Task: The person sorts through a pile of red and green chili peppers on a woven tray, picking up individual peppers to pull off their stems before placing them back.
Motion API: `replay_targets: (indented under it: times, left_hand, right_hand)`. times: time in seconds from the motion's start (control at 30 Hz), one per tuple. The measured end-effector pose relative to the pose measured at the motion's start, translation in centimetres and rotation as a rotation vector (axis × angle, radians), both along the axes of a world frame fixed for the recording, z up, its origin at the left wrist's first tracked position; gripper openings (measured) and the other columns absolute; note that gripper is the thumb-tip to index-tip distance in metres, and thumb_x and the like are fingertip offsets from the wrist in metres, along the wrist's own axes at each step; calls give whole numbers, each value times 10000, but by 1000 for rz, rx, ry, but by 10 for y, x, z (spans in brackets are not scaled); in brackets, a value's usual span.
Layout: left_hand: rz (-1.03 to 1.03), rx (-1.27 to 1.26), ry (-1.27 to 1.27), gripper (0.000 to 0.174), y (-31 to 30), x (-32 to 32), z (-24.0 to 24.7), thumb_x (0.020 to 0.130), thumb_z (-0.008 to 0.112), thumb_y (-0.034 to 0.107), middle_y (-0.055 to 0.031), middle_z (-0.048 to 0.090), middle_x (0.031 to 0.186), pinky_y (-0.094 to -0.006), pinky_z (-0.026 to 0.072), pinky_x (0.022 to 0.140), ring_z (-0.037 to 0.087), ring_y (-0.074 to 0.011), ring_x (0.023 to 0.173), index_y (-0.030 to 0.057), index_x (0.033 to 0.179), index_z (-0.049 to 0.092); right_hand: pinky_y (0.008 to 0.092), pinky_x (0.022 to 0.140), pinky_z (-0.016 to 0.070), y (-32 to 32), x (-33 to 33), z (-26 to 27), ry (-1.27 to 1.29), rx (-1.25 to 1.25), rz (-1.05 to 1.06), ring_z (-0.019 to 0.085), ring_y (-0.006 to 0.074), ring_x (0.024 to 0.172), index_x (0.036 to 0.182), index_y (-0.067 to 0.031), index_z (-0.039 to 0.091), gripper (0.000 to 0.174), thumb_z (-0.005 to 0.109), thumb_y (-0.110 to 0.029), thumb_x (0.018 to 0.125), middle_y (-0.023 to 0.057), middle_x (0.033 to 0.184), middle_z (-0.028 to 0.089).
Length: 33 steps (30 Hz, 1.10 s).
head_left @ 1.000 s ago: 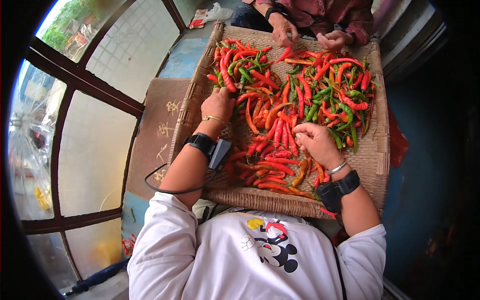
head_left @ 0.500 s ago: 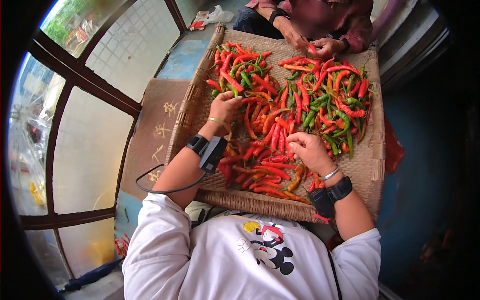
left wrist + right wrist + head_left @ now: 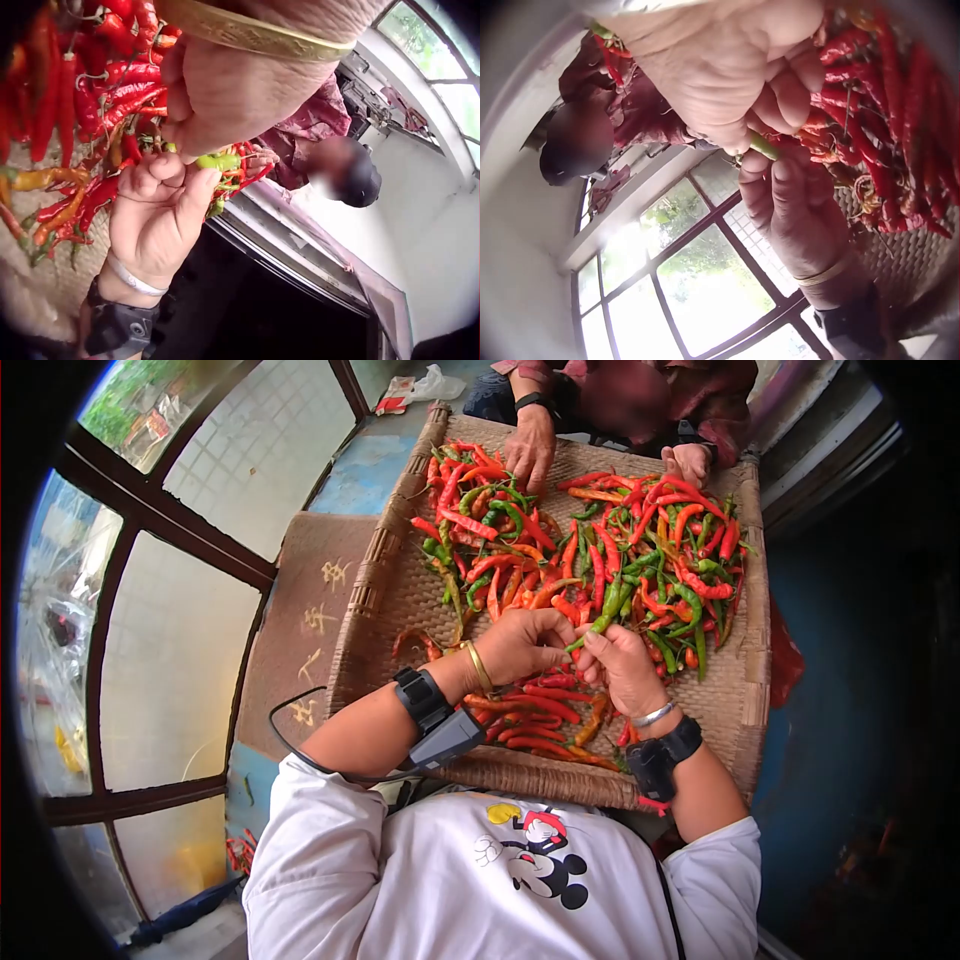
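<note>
Over the middle of the woven tray (image 3: 730, 730), my two hands meet at a green chili pepper (image 3: 603, 622). My left hand (image 3: 522, 648), with a gold bangle, pinches the pepper between thumb and fingers, as the right wrist view shows of the green piece (image 3: 763, 145). From the other side my right hand (image 3: 628, 672), wearing a silver bangle, grips it with thumb and curled fingers. Just below the hands lie red chilies (image 3: 540, 710) in rough rows. Mixed red and green chilies (image 3: 690, 575) form a heap beyond my right hand.
Across the tray, another person's hand (image 3: 530, 452) reaches into the far left heap of chilies (image 3: 470, 495); their other hand (image 3: 688, 464) is at the far edge. A brown board (image 3: 300, 620) and framed windows (image 3: 185, 660) stand on the left.
My left hand has moved from the left heap to the middle, meeting my right hand at a green chili pepper. The other person's hand has come down onto the far left heap.
</note>
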<state>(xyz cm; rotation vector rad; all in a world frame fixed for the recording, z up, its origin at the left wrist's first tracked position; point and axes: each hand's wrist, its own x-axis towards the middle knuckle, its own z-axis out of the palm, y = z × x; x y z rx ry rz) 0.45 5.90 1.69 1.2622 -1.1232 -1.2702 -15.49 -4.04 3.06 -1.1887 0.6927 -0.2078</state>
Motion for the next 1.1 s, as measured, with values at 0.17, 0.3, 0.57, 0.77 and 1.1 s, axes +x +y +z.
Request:
replay_targets:
  times: [0.17, 0.3, 0.57, 0.77, 1.1]
  left_hand:
    - [-34, -43, -126, 202, 1, 2, -3, 754, 614, -25, 5, 574, 784, -219, 467, 645, 544, -62, 730, 28, 933, 535]
    - [196, -110, -583, 106, -3, 14, -7, 741, 614, 11, -53, 591, 673, -240, 472, 601, 567, -90, 633, 36, 836, 572]
    - [390, 290, -1328, 204, -1, 68, -13, 719, 610, 260, -100, 591, 867, -394, 474, 649, 584, -286, 807, 99, 843, 598]
    - [406, 322, -1481, 232, -3, 65, -20, 742, 576, 274, -118, 598, 862, -399, 487, 645, 601, -290, 771, 68, 846, 594]
    - [432, 206, -1131, 206, 5, 52, 24, 705, 594, 240, -131, 615, 713, -377, 474, 605, 599, -293, 669, 77, 827, 626]
  right_hand:
    - [182, 442, 390, -1, 0, 4, -27, 71, -88, 474, 55, 482, 823, -51, 562, 204, 547, -252, 851, 13, 614, 547]
    - [181, 431, 390, -22, -3, 14, -27, -106, -166, 475, 60, 467, 815, -46, 569, 213, 536, -252, 859, 11, 597, 542]
    - [197, 463, 430, -73, -28, 35, -327, 68, -409, 536, 79, 563, 1132, -1, 454, 374, 469, -289, 894, 53, 745, 594]
    - [167, 465, 406, -33, -16, 12, -46, -97, -52, 526, 54, 546, 1017, -17, 548, 233, 498, -191, 870, 20, 700, 578]
    - [199, 518, 428, -7, -4, 16, 69, -302, 127, 514, 65, 563, 986, 26, 556, 195, 520, -95, 837, 2, 695, 560]
